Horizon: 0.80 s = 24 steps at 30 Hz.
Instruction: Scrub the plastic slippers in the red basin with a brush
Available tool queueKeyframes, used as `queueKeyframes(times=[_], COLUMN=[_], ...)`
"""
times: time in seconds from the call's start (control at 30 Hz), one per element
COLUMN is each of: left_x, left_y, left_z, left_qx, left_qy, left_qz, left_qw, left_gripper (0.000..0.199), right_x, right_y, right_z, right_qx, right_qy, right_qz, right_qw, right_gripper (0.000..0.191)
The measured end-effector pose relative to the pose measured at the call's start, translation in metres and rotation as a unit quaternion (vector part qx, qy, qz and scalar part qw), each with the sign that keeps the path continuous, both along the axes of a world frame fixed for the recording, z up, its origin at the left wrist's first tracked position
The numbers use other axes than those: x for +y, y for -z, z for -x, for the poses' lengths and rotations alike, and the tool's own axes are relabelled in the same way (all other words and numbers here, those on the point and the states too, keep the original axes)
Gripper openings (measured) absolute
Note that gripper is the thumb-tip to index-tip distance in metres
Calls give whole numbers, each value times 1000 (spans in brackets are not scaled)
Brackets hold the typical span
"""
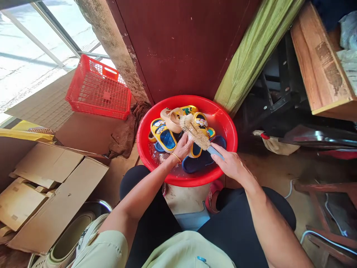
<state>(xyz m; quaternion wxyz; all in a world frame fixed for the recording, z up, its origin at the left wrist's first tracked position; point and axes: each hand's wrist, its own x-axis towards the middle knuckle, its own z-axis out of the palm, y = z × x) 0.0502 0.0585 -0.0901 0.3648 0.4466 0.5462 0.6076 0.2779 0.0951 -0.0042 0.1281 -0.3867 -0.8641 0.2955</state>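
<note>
A red basin [232, 143] with water holds several sandals and slippers. My right hand [230, 162] grips the blue handle of a brush [200, 137]; its bristly beige head lies over the shoes. My left hand [183, 147] is closed at the brush head's lower edge, and what its fingers hold is partly hidden. Left of the brush sits a beige clog [171, 120], beside a yellow and blue slipper [164, 136]. A dark blue slipper [192, 164] lies near the basin's front, between my hands.
A red crate [103, 91] sits behind left on cardboard, next to a brown cloth [124, 137]. Flattened cardboard boxes [55, 197] lie at the left. A green curtain [251, 63] hangs behind right, near a wooden drawer [320, 59]. A wooden stool [323, 216] stands lower right.
</note>
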Motion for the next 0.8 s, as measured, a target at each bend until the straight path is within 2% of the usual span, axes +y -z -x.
queueKeyframes(times=[0.07, 0.1, 0.17, 0.2, 0.27, 0.3, 0.37, 0.43, 0.5, 0.57, 0.67, 0.73, 0.8], left_x=[1, 2, 1, 0, -6, -11, -19, -24, -24, -19, -12, -13, -19], left_y=[4, 5, 6, 6, 7, 8, 10, 15, 19, 21, 15, 9, 5], left_z=[0, 2, 9, 12, 15, 15, 11, 6, 5, 7, 11, 9, 3], left_qx=[-55, -64, -17, 37, 167, 226, 298, 301, 262, 235, 277, 322, 365], left_qy=[70, 80, 36, -7, -84, -104, -91, -53, -51, -100, -160, -133, -57], left_qz=[-2, 5, 29, 47, 84, 95, 92, 67, 41, 33, 85, 137, 171], left_qw=[996, 995, 999, 998, 979, 964, 946, 950, 963, 966, 944, 927, 914], left_gripper=[65, 68, 67, 63, 52, 49, 52, 55, 49, 37, 23, 24, 30], right_x=[6, 11, 20, 24, 30, 31, 30, 26, 20, 15, 17, 22, 28], right_y=[10, 16, 28, 33, 42, 44, 46, 44, 40, 37, 36, 37, 41], right_z=[5, 6, 8, 8, 10, 10, 11, 12, 13, 16, 21, 24, 25], right_qx=[-41, -53, -62, -61, -55, -50, -33, -22, -40, -78, -112, -115, -106], right_qy=[17, 26, 42, 55, 90, 104, 107, 73, 30, 17, 46, 62, 74], right_qz=[-74, -95, -113, -117, -115, -111, -102, -96, -91, -87, -89, -90, -87], right_qw=[996, 994, 991, 990, 988, 987, 988, 992, 995, 993, 989, 987, 988], right_gripper=[54, 55, 56, 56, 55, 55, 55, 55, 54, 53, 51, 51, 52])
